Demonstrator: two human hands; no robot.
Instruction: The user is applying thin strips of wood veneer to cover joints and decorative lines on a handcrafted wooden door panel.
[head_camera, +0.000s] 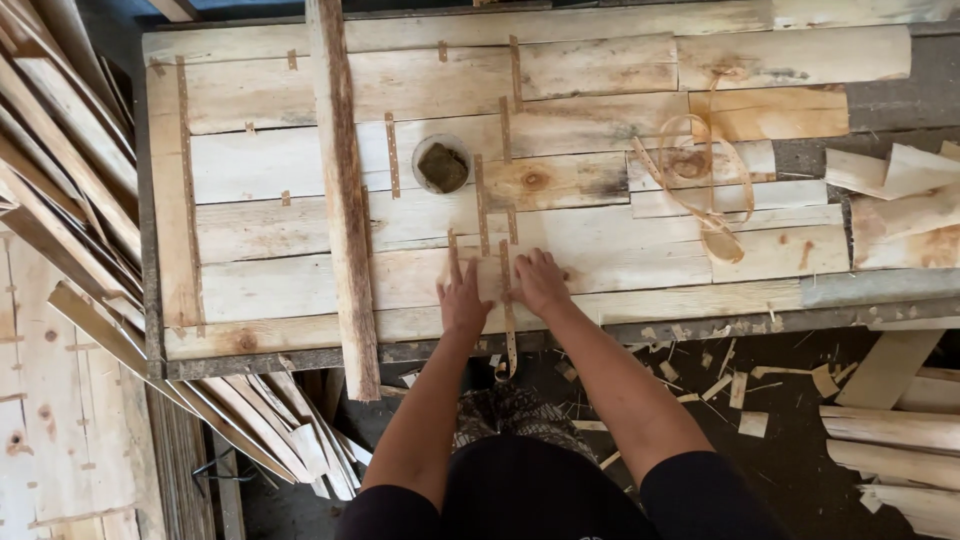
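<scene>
Pale, knotty veneer sheets (620, 260) lie taped together; left hand (462, 300) and right hand (541, 284) press flat, grasping nothing.

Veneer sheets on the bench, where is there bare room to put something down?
Most open: the veneer sheets between the upright wooden strip and the bench's left edge, and the stretch between the small bowl and that strip. Crowded: around the left hand and right hand pressing tape strips, and at the loose tape coil on the right.

Both arms reach forward, left hand (463, 297) and right hand (541, 282) flat, fingers spread.
</scene>
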